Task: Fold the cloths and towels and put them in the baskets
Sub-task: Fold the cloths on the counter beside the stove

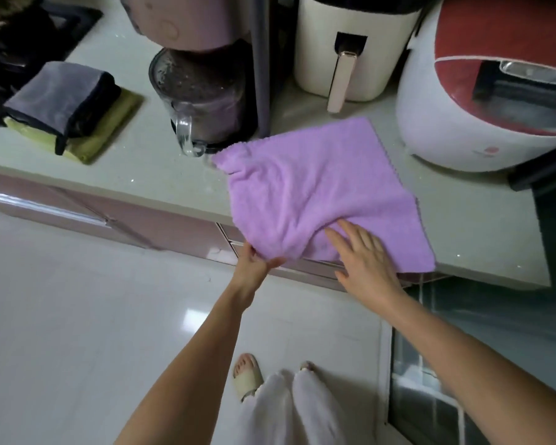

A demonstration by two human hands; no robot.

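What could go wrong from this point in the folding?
The purple cloth overhangs the counter edge, where the left hand pinches its corner; let go, it might slide off. Its far corner lies by the glass jug, so a fold could brush the handle. The right hand presses flat on wrinkles, which may get folded in.

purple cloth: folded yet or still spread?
Spread. The purple cloth lies open in one layer on the counter; left hand pinches its near corner.

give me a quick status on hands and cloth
Left hand pinches purple cloth corner. Right hand flat on it. Cloth unfolded, overhanging counter edge.
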